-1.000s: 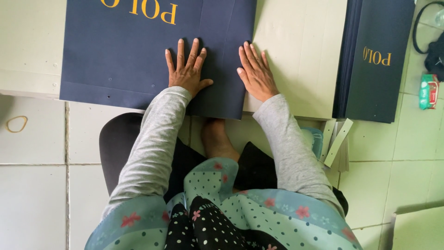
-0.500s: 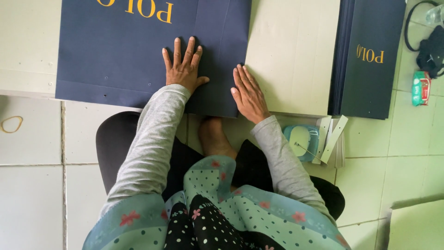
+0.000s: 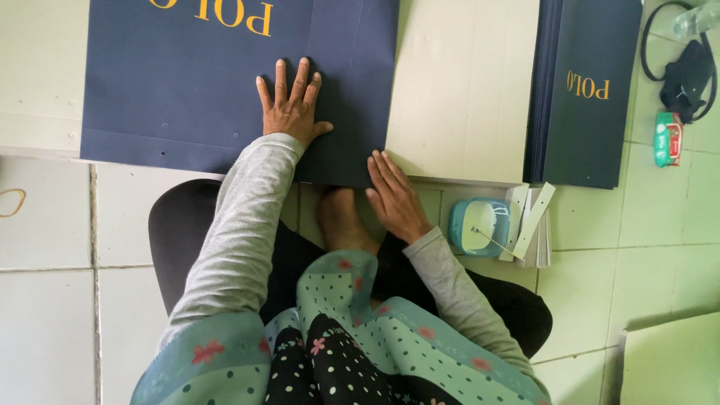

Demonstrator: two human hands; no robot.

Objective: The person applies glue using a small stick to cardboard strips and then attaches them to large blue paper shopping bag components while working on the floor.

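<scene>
I see the navy paper bag lying flat on a pale cardboard sheet on the tiled floor, its long axis running left to right, its gold lettering upside down to me at the far edge. My left hand is spread wide, palm pressed on the bag near its right fold. My right hand lies flat with fingers together at the bag's near right corner, holding nothing. To the right sits a stack of navy bags with gold print, turned lengthwise away from me. A small round blue tub and white card strips lie just beside my right hand; a small green-and-red packet lies further right.
</scene>
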